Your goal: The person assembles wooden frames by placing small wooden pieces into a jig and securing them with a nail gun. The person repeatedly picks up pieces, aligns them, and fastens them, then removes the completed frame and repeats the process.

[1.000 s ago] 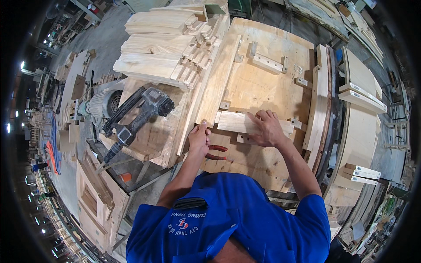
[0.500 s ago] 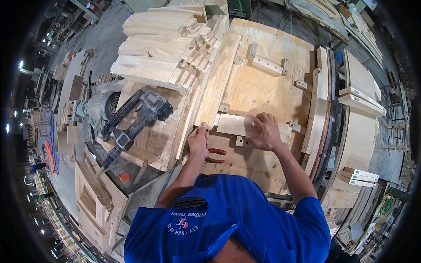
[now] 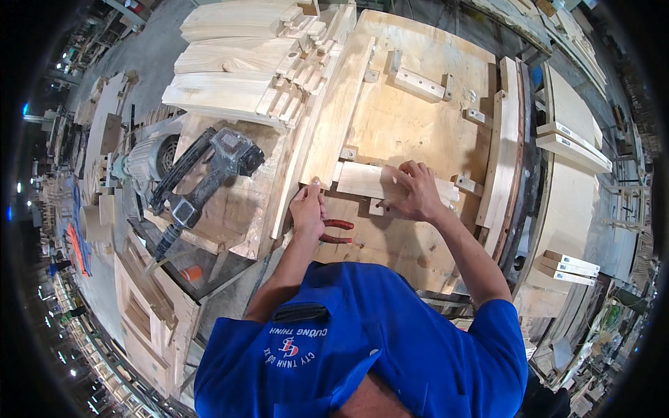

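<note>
My left hand [image 3: 309,209] is closed on the near end of a long wooden board [image 3: 339,115], thumb on top and fingers curled below. My right hand [image 3: 417,195] arches over a short wooden rail [image 3: 361,179] lying crosswise, its fingers bent around the rail's right part. The rail's left end meets the long board close to my left hand. Partly under my right hand, a small wooden block [image 3: 378,207] sits at the rail's near edge. Red-handled pliers [image 3: 339,225] lie on the plywood jig board [image 3: 411,139], beside my left wrist.
A black nail gun [image 3: 209,174] rests on the left bench, with stacked tenoned wood pieces [image 3: 230,66] beyond it. Stop blocks, including a wooden block [image 3: 418,85], are fixed to the jig. Upright wooden strips [image 3: 500,146] border its right side. A motor [image 3: 157,157] stands at the far left.
The whole view has shifted slightly, so the bench appears higher and further left. Both hands keep their hold on the same two pieces, with little visible movement against the wood.
</note>
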Motion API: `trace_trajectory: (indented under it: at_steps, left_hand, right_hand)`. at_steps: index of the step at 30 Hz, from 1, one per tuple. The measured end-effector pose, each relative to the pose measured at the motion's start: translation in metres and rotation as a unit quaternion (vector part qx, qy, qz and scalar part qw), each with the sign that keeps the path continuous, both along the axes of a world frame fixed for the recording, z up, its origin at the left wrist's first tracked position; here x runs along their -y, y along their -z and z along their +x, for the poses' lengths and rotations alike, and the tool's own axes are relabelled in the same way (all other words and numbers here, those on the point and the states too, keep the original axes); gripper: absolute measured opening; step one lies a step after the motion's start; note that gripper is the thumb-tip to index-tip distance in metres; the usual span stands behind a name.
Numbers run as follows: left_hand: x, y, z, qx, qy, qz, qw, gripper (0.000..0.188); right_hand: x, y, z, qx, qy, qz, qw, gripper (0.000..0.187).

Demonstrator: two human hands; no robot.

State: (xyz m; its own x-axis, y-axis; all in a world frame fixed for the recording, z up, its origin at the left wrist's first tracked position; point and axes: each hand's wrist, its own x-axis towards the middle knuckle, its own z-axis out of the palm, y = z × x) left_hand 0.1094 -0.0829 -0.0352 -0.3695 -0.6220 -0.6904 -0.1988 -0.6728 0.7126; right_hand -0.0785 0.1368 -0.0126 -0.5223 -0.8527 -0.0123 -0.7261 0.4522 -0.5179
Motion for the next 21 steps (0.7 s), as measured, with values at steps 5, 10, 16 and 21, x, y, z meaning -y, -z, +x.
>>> trace_trajectory:
  at_steps: [5,10,16,21]
  left_hand:
    - [-0.002,-0.005,0.004,0.001,-0.001,0.009,1.0,0.025]
    - [-0.005,-0.004,0.02,0.002,-0.045,0.031,0.999,0.023]
    - [-0.009,-0.05,0.024,-0.06,0.09,-0.001,0.994,0.017]
    - [0.009,-0.1,-0.011,-0.169,0.151,-0.089,0.97,0.015]
  right_hand:
    - [-0.001,-0.001,0.008,-0.01,-0.003,0.028,1.0,0.081]
    - [0.021,-0.041,-0.001,-0.134,-0.071,0.031,0.988,0.07]
    - [0.201,-0.171,-0.054,-0.076,0.017,-0.314,0.946,0.043]
    - [0.286,-0.215,-0.094,-0.148,0.038,-0.221,0.963,0.031]
